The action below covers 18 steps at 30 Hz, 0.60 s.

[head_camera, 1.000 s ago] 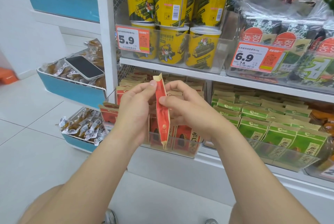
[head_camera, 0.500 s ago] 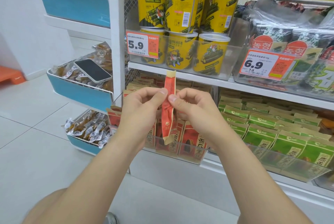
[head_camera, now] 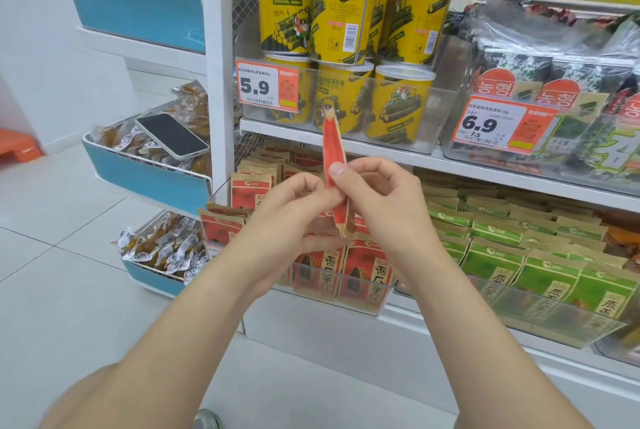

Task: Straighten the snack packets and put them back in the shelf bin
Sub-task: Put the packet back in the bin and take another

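I am pinching one red snack packet point(head_camera: 333, 148) upright and edge-on; left hand point(head_camera: 291, 210) and right hand point(head_camera: 384, 206) fingers are gripping its middle, before the clear shelf bin point(head_camera: 363, 305).

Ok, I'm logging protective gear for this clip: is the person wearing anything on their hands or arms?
Nothing visible. The left hand and right hand are ungloved, no rings show, and both forearms are bare to the frame edge: no sleeves, watch or bracelet.
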### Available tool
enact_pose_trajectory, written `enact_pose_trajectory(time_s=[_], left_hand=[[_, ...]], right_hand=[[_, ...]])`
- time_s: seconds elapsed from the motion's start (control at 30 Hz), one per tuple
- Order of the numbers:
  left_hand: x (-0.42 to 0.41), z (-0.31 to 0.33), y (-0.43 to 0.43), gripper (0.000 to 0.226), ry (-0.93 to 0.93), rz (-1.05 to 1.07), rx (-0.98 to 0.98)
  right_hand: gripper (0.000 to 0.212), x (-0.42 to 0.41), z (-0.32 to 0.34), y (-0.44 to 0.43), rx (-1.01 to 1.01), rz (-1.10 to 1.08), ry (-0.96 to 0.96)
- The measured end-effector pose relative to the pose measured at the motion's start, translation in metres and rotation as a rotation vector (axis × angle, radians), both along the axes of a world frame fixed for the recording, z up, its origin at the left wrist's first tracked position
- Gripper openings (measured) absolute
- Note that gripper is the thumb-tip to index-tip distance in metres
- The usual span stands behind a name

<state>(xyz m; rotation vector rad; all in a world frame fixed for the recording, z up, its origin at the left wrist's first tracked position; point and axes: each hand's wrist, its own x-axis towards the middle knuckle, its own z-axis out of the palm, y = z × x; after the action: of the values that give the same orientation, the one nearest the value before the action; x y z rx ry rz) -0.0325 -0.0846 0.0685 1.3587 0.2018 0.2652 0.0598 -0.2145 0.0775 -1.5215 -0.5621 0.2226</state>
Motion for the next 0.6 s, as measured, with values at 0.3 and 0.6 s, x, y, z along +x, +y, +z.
enact_pose_trajectory(time_s=[0.3, 0.6], left_hand=[[0.005, -0.005, -0.001, 0.056, -0.096, 0.370, 0.176], [0.004, -0.009, 0.007, 0.044, -0.046, 0.248, 0.525]], right_hand=[[0.012, -0.003, 0.000, -0.007, -0.062, 0.085, -0.118], [0.012, 0.002, -0.001, -0.010, -0.062, 0.089, 0.000]])
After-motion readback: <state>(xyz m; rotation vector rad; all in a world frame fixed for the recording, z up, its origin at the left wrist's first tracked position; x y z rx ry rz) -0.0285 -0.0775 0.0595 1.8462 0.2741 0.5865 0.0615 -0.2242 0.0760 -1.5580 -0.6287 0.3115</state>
